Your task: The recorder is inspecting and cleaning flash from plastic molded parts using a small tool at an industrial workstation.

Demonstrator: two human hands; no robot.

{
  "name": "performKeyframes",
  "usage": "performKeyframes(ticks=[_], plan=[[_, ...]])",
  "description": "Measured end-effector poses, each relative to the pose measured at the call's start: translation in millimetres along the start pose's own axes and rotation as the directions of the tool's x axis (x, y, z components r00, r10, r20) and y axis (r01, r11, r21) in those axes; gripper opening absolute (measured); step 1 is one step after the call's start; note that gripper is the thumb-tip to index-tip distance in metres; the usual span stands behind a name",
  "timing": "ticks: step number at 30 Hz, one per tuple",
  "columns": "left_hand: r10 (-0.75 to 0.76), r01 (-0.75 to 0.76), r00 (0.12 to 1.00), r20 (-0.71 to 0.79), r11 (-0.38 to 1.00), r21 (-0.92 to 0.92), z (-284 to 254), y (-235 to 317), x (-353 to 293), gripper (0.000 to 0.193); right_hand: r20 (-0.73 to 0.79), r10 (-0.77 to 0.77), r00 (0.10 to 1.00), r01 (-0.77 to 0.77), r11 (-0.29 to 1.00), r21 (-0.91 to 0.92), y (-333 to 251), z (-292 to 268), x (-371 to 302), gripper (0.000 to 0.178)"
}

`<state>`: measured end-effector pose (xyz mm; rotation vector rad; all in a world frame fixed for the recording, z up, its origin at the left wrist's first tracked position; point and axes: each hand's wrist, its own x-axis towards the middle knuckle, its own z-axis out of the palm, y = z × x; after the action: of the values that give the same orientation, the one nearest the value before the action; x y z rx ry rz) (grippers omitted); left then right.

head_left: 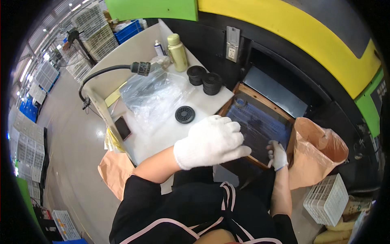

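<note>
My left hand (213, 142), in a white glove, hovers over the near right corner of the white table with its back up. Its fingers bend loosely, the thumb stands apart, and nothing shows in it. Just beyond lies a round black slotted disc (185, 114). My right hand (278, 155), also gloved, is at the right side of a wood-framed tray (260, 156) with a dark, shiny bottom. Its fingers are bent together near the tray's edge; a small dark bit shows at the fingertips, too small to name.
Two stacks of black discs (211, 84) stand by a yellow-green bottle (177, 53). Clear plastic bags (152, 95), a phone (122, 128) and a gooseneck lamp (140, 68) are at the left. A brown paper bag (302, 162) stands right of the tray, above a white crate (327, 199).
</note>
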<state>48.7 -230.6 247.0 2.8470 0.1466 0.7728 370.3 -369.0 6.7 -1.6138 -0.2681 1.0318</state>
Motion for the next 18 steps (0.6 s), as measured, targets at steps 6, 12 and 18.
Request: performKeyframes(ticks=[6,12,18], plan=[[0.089,-0.116,0.979,0.181,0.983,0.144,-41,64,16,0.024,0.121,0.017,0.993,0.005,0.983,-0.186,-11,29,-27,0.024],[0.253,-0.446,0.724,0.642,0.881,0.156,-94,133,23,0.03,0.1,-0.039,0.994,0.057,0.982,-0.181,3,3,-12,0.028],[-0.272,0.025,0.833,0.482,0.888,0.459,-62,171,8,0.024,0.157,0.018,0.987,0.015,0.978,-0.207,0,25,-14,0.024]])
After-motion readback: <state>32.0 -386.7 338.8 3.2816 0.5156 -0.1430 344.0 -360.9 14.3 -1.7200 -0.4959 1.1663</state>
